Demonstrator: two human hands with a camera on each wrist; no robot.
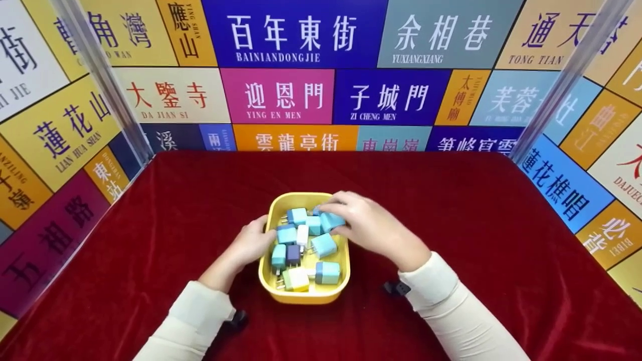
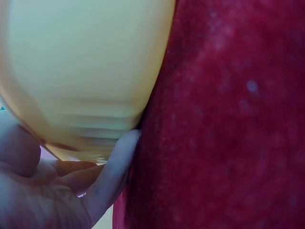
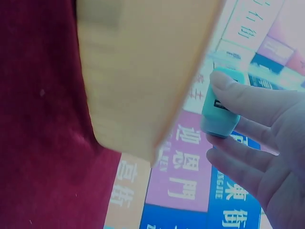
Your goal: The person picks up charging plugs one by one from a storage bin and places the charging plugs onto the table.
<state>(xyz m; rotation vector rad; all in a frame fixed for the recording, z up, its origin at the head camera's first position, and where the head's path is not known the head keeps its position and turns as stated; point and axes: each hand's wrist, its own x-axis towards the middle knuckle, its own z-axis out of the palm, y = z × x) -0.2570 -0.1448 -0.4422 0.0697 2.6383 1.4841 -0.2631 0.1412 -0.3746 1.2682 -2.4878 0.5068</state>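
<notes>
A yellow plastic box (image 1: 304, 299) stands on the table, with several charger plugs lying inside. My left hand (image 1: 252, 241) grips its left side, thumb at the rim and fingers against the outer wall. Over the far right part of the box, my right hand (image 1: 370, 223) pinches a teal charger plug (image 3: 223, 107) between thumb and fingers. Below that hand lies a light-blue plug (image 1: 323, 244). A blue-and-teal plug (image 1: 327, 273), a yellow-and-white plug (image 1: 297, 280), a dark purple plug (image 1: 293, 254) and a white plug (image 1: 302, 234) are also in the box.
Dark red velvet cloth (image 1: 200, 180) covers the table around the box. Colourful panels (image 1: 276, 95) with street names stand behind and at both sides. Metal posts (image 1: 556, 90) rise at the back corners.
</notes>
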